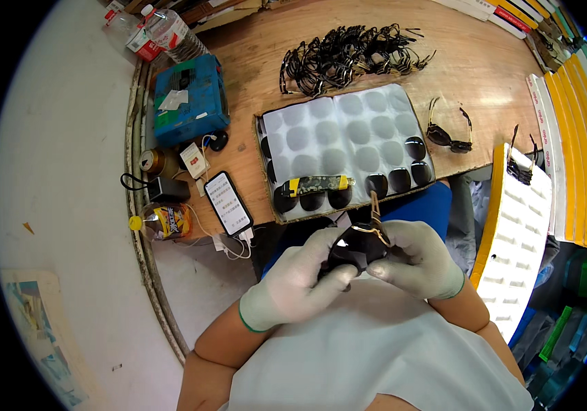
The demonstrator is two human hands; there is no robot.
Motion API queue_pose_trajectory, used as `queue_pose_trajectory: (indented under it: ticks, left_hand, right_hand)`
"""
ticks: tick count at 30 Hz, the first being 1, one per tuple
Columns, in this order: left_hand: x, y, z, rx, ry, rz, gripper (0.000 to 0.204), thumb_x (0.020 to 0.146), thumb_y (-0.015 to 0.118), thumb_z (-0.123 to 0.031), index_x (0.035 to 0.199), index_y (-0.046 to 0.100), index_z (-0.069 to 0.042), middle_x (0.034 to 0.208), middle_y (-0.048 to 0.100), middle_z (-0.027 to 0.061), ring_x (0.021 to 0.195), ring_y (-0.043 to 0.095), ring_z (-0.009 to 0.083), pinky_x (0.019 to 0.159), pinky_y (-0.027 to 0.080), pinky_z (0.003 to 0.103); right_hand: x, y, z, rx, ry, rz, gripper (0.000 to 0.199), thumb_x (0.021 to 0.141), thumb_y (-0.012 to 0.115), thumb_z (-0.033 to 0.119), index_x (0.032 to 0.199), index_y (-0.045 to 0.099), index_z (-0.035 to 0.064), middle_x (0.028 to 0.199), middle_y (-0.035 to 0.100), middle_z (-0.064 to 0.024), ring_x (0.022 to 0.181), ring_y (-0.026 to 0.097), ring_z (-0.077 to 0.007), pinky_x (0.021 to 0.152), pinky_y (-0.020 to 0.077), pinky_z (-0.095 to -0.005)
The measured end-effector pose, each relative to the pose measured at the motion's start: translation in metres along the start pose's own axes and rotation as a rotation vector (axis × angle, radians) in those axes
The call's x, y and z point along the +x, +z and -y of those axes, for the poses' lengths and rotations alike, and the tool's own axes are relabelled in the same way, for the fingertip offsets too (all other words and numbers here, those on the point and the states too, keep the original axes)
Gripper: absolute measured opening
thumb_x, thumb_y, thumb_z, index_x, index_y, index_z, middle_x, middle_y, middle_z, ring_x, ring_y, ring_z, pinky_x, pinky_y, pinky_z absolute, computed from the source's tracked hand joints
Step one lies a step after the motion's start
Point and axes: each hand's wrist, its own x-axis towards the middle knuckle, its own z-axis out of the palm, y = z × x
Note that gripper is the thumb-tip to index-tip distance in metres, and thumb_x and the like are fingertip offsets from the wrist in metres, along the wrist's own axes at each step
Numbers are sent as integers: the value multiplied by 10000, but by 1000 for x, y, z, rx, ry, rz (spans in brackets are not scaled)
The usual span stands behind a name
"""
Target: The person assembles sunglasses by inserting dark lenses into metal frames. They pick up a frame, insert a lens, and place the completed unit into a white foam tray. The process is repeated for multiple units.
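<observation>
Near the worktop's (492, 85) front edge, on the head view, I've got dark sunglasses (358, 246) up between both hands. My left hand (300, 277) has its grip pinching one side, thumb toward me; my right hand (420, 259) has its grip pinching the other. Just beyond sits a box (293, 218) of dark lenses (399, 180), a yellow-and-dark cutter (317, 185) lying on top. Black frames (348, 60) heap up behind; a lit phone (228, 203) lies left.
</observation>
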Motion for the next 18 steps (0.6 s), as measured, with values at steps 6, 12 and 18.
queue_pose_trajectory:
  ticks: [6,12,18]
  left_hand:
    - [7,16,-4,425,41,-76,467,896,670,-58,1294,460,69,873,703,172,684,724,257,628,571,353]
    - [37,24,5,612,198,-104,459,844,722,-106,1221,520,59,673,644,142,506,654,323,485,529,407]
    - [113,42,-22,737,104,688,425,837,708,-358,1102,627,-36,686,645,159,597,676,346,557,541,437]
  right_hand:
    - [3,-8,-10,134,137,79,184,951,706,156,940,654,-21,768,622,-13,663,515,-92,609,447,-273]
    - [-3,-19,-33,170,262,-25,279,905,765,219,999,640,-13,812,630,-24,773,607,-119,685,507,-281]
    - [-30,-84,-33,-472,-231,-132,409,728,858,263,968,635,18,953,621,-127,922,613,-310,953,515,-454]
